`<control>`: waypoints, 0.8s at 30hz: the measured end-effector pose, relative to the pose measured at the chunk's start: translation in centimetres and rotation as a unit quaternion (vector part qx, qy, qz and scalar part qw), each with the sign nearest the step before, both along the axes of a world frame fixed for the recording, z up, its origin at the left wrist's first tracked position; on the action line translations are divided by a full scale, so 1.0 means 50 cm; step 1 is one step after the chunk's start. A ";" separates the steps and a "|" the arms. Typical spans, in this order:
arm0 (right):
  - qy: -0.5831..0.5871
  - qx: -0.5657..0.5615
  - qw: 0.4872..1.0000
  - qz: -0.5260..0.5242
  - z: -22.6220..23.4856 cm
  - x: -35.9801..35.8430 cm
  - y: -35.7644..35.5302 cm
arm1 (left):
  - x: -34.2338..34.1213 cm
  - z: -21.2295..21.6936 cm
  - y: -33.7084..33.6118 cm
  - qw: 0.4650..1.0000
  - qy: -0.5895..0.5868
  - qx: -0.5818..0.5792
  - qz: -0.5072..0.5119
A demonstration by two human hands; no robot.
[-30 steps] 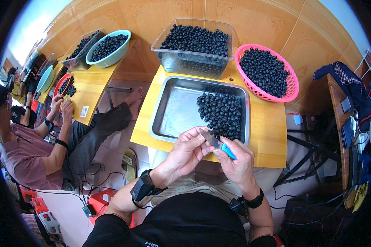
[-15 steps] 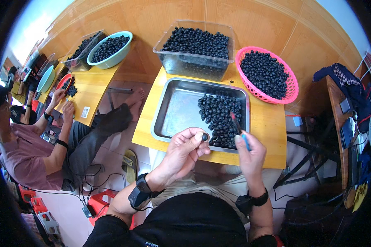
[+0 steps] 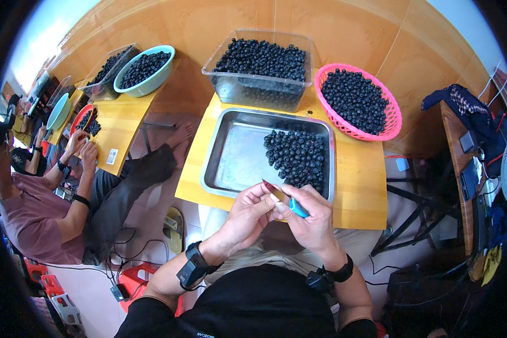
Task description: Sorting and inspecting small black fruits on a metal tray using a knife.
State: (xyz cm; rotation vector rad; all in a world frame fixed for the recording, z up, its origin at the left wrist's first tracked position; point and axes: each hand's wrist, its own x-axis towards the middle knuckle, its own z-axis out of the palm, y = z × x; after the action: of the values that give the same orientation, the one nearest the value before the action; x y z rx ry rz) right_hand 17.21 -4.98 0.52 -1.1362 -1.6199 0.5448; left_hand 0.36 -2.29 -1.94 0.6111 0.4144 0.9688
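Note:
Above the near edge of the metal tray (image 3: 218, 188), my two hands meet. My left hand (image 3: 247, 217) is closed in a pinch around a dark berry, which fingers and blade now hide. Closed round the blue handle (image 3: 298, 208) of a small knife is my right hand (image 3: 312, 222). The knife's short reddish-stained blade (image 3: 272, 190) points up and left, across the left fingertips. In the right half of the tray lies a heap of blue-black, blueberry-like berries (image 3: 296, 158); the left half shows bare metal.
Behind the tray stand a clear plastic bin (image 3: 259, 93) and a pink basket (image 3: 391, 121), both filled with berries. They share a yellow wooden table (image 3: 360, 191). At left, a person (image 3: 45, 208) works at another table with a light-green bowl (image 3: 166, 70). A slipper (image 3: 174, 228) and cables lie on the floor.
My right hand has moved left and brought the knife from over the berry heap to my left hand's fingertips. The berry in the left pinch is now covered. The view has shifted slightly.

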 end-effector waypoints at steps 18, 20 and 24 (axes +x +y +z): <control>-0.109 0.005 0.944 -0.313 -0.001 0.327 0.255 | 0.131 0.280 -0.184 0.804 0.011 0.568 -0.178; -0.083 0.020 0.957 -0.279 -0.019 0.307 0.258 | 0.137 0.316 -0.198 0.782 -0.042 0.588 -0.203; -0.083 -0.024 0.956 -0.279 -0.023 0.274 0.208 | 0.142 0.341 -0.214 0.757 -0.113 0.605 -0.217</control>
State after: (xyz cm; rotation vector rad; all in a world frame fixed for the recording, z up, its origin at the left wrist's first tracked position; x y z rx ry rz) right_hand 30.94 5.40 -0.65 -1.6326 -1.3378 0.1196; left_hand 7.46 -12.97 15.12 1.6553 -0.6649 0.7452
